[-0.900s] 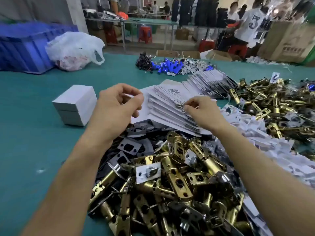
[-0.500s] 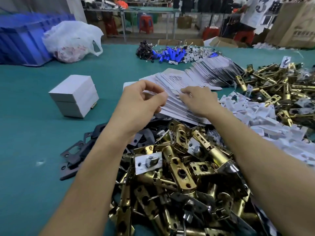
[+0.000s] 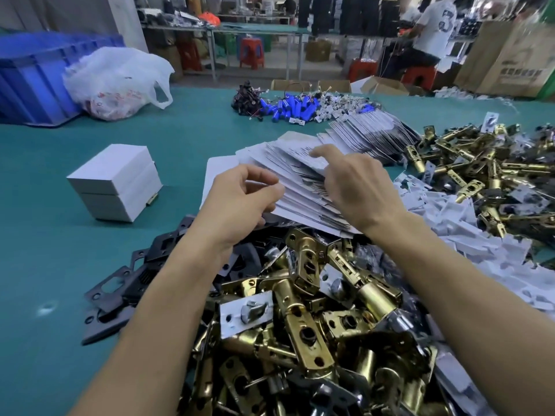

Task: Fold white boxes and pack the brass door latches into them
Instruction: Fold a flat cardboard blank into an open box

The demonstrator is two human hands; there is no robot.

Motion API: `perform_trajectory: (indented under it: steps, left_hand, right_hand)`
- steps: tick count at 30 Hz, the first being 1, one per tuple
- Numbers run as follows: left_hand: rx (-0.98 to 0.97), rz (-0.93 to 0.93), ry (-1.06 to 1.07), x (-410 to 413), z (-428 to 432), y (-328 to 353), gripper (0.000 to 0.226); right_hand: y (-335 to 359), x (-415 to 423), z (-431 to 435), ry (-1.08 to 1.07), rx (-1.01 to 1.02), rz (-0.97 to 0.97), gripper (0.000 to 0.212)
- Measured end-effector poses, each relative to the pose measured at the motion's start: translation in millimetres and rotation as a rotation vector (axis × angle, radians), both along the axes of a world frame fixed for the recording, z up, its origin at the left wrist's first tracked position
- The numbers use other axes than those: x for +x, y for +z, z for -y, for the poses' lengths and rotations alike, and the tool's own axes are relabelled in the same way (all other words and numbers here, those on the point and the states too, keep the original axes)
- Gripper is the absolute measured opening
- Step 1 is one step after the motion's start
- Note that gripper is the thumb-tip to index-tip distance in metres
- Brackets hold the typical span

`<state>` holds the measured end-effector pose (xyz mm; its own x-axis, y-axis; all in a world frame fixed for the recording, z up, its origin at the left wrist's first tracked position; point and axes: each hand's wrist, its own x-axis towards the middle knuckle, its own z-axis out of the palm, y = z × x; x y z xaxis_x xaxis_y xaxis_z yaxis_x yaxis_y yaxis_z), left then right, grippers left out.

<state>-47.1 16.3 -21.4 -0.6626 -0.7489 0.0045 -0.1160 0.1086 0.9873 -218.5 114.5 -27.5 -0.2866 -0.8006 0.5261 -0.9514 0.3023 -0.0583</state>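
My right hand [image 3: 357, 187]: index has straightened, rest pressing flat boxes [image 3: 300, 172]. Left hand [image 3: 240, 205] curled at their edge, grip unclear. Latches [image 3: 303, 298] below wrists.

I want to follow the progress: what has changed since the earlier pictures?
The left hand moved right, to the edge of the fanned flat white box blanks, and its fingers pinch there. The right hand stretched its forefinger over the blanks. The folded white boxes and brass door latches stayed.

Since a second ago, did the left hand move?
Yes. The left hand has moved right, away from the stacked white boxes and up to the edge of the fanned flat box blanks.
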Motion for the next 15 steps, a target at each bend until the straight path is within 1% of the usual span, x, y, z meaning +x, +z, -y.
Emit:
perform_trajectory:
  steps: [3, 4, 5, 7, 9, 10, 12, 13, 15]
  left_hand:
    - [0.027, 0.010, -0.041, -2, -2, 1, 0.006]
    - [0.032, 0.012, -0.060, -2, -3, 2, 0.006]
    - [0.028, 0.013, -0.075, -2, -4, 2, 0.006]
    - [-0.010, 0.014, -0.083, -1, -5, 1, 0.007]
    - [-0.033, 0.003, -0.075, 0, -7, 1, 0.007]
    - [-0.024, -0.009, -0.073, 0, -7, 1, 0.006]
    - [0.020, -0.018, -0.088, 0, -8, 2, 0.007]
    - [0.038, -0.002, -0.112, 1, -8, 2, 0.013]
    - [0.038, 0.055, -0.186, 2, -7, 3, 0.035]
  right_hand:
    - [2, 8, -8, 0.030, -0.098, 0.007, 0.040]
    - [1, 12, -11, 0.036, -0.121, 0.025, 0.037]
    - [0, 16, -13, 0.036, -0.138, 0.084, 0.032]
    - [0, 24, -17, 0.012, -0.165, 0.299, 0.019]
    - [4, 28, -22, -0.016, -0.205, 0.527, 0.011]
    - [8, 28, -24, -0.015, -0.245, 0.616, 0.009]
    - [19, 30, -33, 0.020, -0.366, 0.718, 0.007]
    - [25, 32, -39, 0.048, -0.444, 0.735, 0.009]
    - [37, 38, -52, 0.120, -0.624, 0.754, 0.015]
